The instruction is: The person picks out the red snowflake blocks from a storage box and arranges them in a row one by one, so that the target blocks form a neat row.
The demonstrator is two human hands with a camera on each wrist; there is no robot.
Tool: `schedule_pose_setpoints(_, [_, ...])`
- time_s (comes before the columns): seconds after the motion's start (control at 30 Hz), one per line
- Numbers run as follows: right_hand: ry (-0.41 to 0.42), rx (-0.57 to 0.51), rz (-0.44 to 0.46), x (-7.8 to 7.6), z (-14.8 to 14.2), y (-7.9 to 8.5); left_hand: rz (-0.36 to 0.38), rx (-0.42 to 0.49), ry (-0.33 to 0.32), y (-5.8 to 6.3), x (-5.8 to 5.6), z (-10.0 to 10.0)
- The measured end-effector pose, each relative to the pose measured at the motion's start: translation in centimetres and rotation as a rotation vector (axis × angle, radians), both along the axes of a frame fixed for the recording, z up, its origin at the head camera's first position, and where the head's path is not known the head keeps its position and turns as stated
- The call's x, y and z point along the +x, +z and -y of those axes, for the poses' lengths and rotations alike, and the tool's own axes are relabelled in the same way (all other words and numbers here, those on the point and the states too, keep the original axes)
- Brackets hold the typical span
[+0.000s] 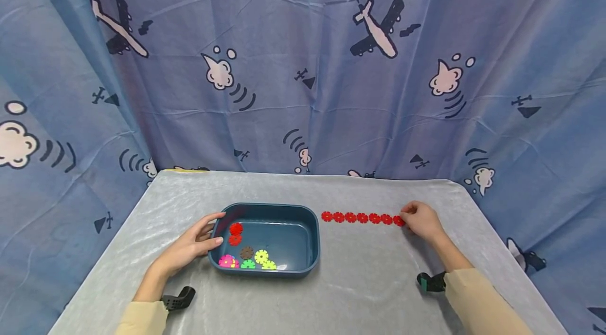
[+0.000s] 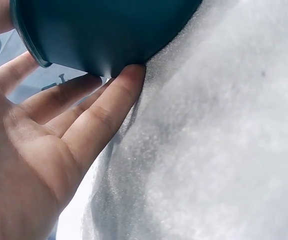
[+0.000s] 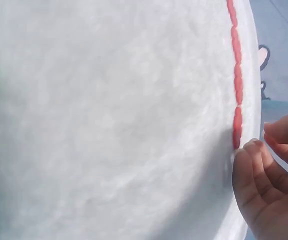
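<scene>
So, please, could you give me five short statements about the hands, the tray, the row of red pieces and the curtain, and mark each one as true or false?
1. The left hand touches the left end of the tray. True.
2. The right hand is at the end of the row of red pieces nearest the tray. False: it is at the far end.
3. The row lies on the table, outside the tray. True.
4. Everything in the tray is red. False: yellow pieces and a brown piece lie there too.
5. The curtain shows airplanes. True.

Left hand point(image 2: 48, 145) against a container point(image 2: 98, 35) (dark teal, smooth-walled), pale cloth point(image 2: 224, 130) alongside.
</scene>
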State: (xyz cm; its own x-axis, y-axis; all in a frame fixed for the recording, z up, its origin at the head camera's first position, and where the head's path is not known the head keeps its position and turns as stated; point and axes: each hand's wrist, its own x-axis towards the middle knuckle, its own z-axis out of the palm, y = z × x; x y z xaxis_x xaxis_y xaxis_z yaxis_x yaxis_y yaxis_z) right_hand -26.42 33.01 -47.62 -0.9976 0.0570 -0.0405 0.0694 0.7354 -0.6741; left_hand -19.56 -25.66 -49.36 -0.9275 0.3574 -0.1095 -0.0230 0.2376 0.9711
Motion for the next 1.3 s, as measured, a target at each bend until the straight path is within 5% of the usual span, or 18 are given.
schedule_pose_setpoints(0.4, [0.061, -0.010, -0.084, -0.1, 4.2, 2.2, -0.005, -0.004, 0.001, 0.1, 0.1, -0.1])
schedule_pose_setpoints(1.3, [0.228, -0.161, -0.154, 0.9, 19.1, 5.0, -0.007, -0.024, 0.012, 0.0, 0.1, 0.1])
